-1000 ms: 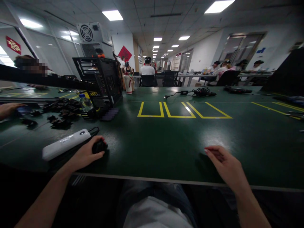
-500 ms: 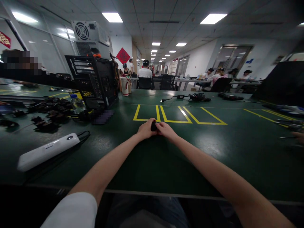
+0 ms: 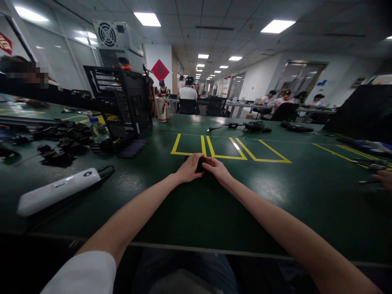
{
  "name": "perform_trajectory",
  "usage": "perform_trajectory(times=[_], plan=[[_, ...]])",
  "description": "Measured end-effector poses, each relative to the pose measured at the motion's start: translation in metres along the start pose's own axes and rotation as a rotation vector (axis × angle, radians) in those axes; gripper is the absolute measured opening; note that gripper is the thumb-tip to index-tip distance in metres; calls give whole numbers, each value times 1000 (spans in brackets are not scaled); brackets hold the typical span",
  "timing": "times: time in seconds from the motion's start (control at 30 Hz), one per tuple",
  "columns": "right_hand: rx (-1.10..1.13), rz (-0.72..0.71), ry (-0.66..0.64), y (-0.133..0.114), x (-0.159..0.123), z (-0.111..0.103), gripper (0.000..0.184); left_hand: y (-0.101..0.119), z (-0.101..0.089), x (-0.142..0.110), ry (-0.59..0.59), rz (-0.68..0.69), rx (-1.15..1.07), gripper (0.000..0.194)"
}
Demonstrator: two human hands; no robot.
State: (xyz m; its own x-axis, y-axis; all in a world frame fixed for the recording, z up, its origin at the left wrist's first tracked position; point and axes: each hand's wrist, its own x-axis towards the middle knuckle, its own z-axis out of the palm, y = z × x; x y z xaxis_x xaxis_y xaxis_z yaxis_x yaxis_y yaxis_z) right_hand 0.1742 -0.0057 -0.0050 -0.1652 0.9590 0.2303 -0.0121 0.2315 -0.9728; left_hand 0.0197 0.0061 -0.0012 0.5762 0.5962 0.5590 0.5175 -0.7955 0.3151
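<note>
My left hand (image 3: 190, 168) is wrapped round a small black object (image 3: 200, 164) just above or on the green table (image 3: 190, 212); its kind cannot be made out. A dark corner of it shows beyond my left knuckles, and the fingers cover most of the rest. From the right side, my right hand (image 3: 217, 168) presses its fingertips and thumb against the same object. Both hands meet in the middle of the view, just in front of the yellow tape outlines (image 3: 226, 157).
At left are a white power strip-like device (image 3: 59, 191), black parts (image 3: 61, 149), a plastic bottle (image 3: 98, 130) and an open black computer case (image 3: 131, 102). A coiled black cable (image 3: 257, 126) lies farther back. Another person's hand (image 3: 384, 177) shows at the right edge.
The black object has been turned in my hands, and more of it shows now. My right fingers have straightened slightly from a pinch and lie along its side.
</note>
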Motion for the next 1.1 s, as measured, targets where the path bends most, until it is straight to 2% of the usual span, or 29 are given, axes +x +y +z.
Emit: perform_trajectory(times=[0.1,0.33,0.5,0.63,0.77,0.97,1.1], plan=[[-43,-55,-3,-1,-3,2,34,-1,-1,-1,-18,3,-17,62],[-76,-81,-36,0,-4,-1,32,-1,-1,0,-34,-20,-17,58],[-54,-125,-53,1,-4,-1,33,-1,0,0,-17,-20,97,54],[-4,-102,-79,3,-2,-2,33,0,2,-1,20,-71,202,57],[31,-91,-94,5,0,-4,35,-2,3,0,1,-19,182,57],[-53,-112,-14,8,2,-3,26,-4,1,0,-1,11,167,57],[-97,-90,-2,6,3,-2,31,-5,2,0,-1,14,174,57]])
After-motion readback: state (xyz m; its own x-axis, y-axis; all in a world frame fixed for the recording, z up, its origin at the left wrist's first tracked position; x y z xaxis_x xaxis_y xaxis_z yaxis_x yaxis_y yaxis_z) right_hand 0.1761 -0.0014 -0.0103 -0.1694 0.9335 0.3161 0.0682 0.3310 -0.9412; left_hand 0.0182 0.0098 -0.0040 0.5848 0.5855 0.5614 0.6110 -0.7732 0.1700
